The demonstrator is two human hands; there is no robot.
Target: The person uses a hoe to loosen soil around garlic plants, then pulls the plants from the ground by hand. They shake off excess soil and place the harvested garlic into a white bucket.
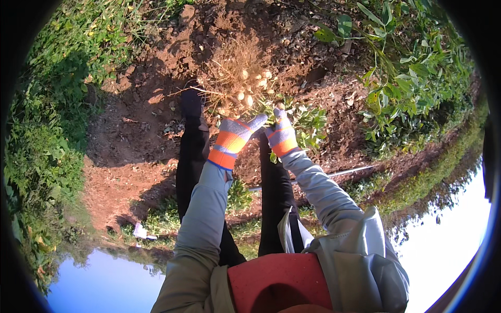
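Note:
An uprooted peanut plant (250, 84) hangs in front of me, with pale pods and fine tan roots pointing away from my body. My left hand (238, 133), in a grey and orange knit glove, is closed around the plant just below the pods. Close beside it, my right hand (281, 132) in a matching glove grips the stems, its thumb raised. Green leaves (309, 123) stick out past the right hand toward my legs. The gloves and foliage hide most of the stems, so whether there is more than one plant cannot be told.
Reddish soil (125, 137) with dry leaf litter lies around my feet. Leafy plants grow at the left (43, 137) and right (415, 82). A thin pale pole (348, 171) lies on the ground behind my legs, and a white scrap (141, 231) lies farther back.

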